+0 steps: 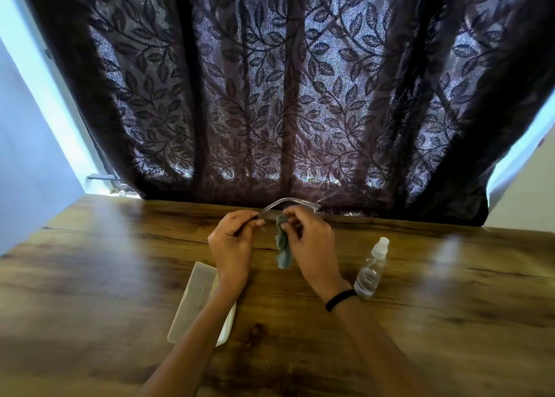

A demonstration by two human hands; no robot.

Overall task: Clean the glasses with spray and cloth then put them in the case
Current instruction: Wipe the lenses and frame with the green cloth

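Observation:
I hold the glasses (295, 202) in the air above the far part of the wooden table (120, 261). My left hand (232, 242) pinches the left end of the frame. My right hand (310, 240) pinches a grey-green cloth (283, 248) against the frame near its middle, and the cloth's loose end hangs down between my hands. A clear spray bottle (371, 269) with a white cap stands on the table just right of my right wrist. A pale open case (196, 299) lies on the table under my left forearm, which hides part of it.
A dark leaf-patterned curtain (285, 96) hangs right behind the table's far edge, close to the glasses. Pale walls (27, 156) show on both sides of the curtain. A black band sits on my right wrist (341, 299).

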